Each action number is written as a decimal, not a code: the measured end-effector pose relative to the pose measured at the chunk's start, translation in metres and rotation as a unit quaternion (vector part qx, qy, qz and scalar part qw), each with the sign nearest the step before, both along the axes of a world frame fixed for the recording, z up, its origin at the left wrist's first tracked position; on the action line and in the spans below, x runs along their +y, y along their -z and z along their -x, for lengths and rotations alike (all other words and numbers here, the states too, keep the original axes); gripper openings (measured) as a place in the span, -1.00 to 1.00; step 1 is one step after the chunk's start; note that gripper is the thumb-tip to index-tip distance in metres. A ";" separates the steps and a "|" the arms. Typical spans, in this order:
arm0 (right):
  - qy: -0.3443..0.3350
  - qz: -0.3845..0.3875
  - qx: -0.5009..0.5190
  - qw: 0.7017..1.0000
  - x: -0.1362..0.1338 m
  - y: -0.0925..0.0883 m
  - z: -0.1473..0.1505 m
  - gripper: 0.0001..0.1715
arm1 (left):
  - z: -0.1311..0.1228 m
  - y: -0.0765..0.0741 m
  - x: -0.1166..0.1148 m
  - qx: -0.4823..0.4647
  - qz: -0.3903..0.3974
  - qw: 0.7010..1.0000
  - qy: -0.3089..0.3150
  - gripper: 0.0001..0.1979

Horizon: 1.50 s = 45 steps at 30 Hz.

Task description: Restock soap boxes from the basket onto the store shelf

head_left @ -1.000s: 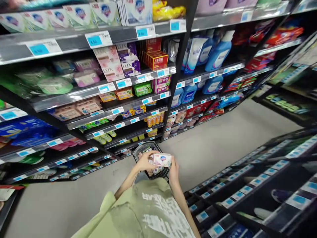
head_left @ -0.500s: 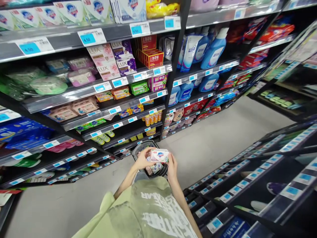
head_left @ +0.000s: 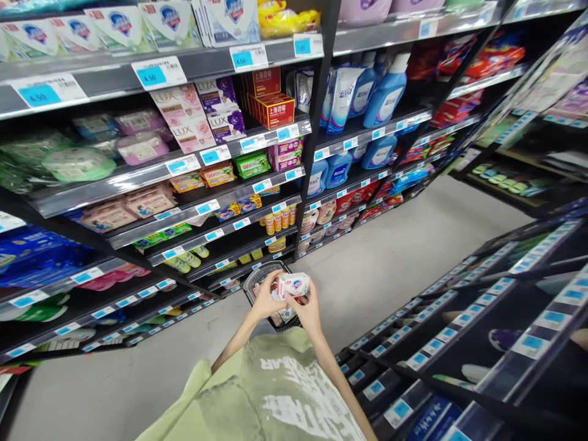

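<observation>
Between my two hands is a small white soap box (head_left: 294, 285) with a blue and red emblem and a pinkish end. My left hand (head_left: 267, 299) grips its left end, thumb and fingers closed on the carton. My right hand (head_left: 309, 309) has its fingers on the right end and along the near edge. Below the hands, a dark grey shopping basket (head_left: 250, 283) holds several soap packs, partly covered by my hands and forearms.
Ahead stands a shelf with LUX soap boxes (head_left: 190, 127), red soap boxes (head_left: 278, 110) and white soap boxes (head_left: 120, 29). Blue detergent bottles (head_left: 388, 92) are further right. A slanted rack with price tags (head_left: 463, 318) runs along my right. Grey floor (head_left: 367, 257) lies between.
The soap box has turned, so its end and near side show more. My right hand has shifted left and under its near edge. The view has moved slightly.
</observation>
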State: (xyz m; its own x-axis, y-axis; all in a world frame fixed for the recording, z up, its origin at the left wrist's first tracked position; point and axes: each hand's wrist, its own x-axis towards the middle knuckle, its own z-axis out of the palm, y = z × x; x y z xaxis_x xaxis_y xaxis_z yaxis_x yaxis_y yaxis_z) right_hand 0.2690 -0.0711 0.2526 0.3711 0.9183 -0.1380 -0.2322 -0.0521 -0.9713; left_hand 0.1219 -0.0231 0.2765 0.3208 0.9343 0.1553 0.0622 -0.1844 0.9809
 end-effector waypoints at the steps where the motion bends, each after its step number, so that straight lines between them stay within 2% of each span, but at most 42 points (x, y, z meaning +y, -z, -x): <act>1: -0.004 -0.001 -0.014 1.000 0.000 0.000 0.001 0.11 | -0.001 0.000 -0.001 0.002 -0.008 1.000 -0.001 -0.13; 6: 0.012 0.007 -0.111 0.994 -0.003 -0.012 0.000 0.18 | -0.007 -0.004 -0.007 0.055 -0.050 0.997 -0.019 -0.16; 9: 0.020 0.001 -0.161 0.987 -0.005 -0.026 -0.002 0.31 | -0.009 -0.011 -0.011 0.084 -0.080 0.993 -0.029 -0.19; 11: 0.020 -0.007 -0.157 0.987 -0.006 -0.033 -0.004 0.40 | -0.011 -0.017 -0.014 0.088 -0.097 0.991 -0.039 -0.19; 14: -0.006 -0.036 -0.058 0.998 -0.007 -0.037 -0.007 0.38 | -0.015 -0.028 -0.020 0.067 -0.103 0.991 -0.055 -0.20; 16: -0.036 -0.066 0.043 0.996 -0.009 -0.037 -0.007 0.23 | -0.020 -0.035 -0.023 0.058 -0.120 0.989 -0.062 -0.21; 20: -0.026 -0.065 0.221 0.973 -0.012 -0.044 0.000 -0.17 | -0.033 -0.045 -0.026 0.090 -0.193 0.974 -0.082 -0.27; 23: -0.030 -0.029 0.309 0.950 -0.013 -0.056 0.003 -0.24 | -0.040 -0.049 -0.025 0.106 -0.212 0.967 -0.091 -0.29; 27: -0.034 0.004 0.327 0.944 -0.011 -0.068 -0.003 -0.15 | -0.043 -0.049 -0.023 0.134 -0.259 0.954 -0.075 -0.34; 32: -0.071 0.045 0.370 0.925 -0.010 -0.070 -0.016 -0.07 | -0.042 -0.047 -0.022 0.132 -0.279 0.948 -0.073 -0.35; 35: -0.080 0.046 0.381 0.920 -0.010 -0.071 -0.020 -0.10 | -0.042 -0.045 -0.023 0.122 -0.280 0.950 -0.070 -0.32; 41: -0.065 0.012 0.354 0.933 -0.009 -0.073 -0.018 -0.16 | -0.043 -0.043 -0.021 0.121 -0.275 0.951 -0.067 -0.33; 45: -0.074 0.014 0.374 0.924 -0.009 -0.074 -0.018 -0.16 | -0.043 -0.042 -0.021 0.125 -0.283 0.948 -0.068 -0.34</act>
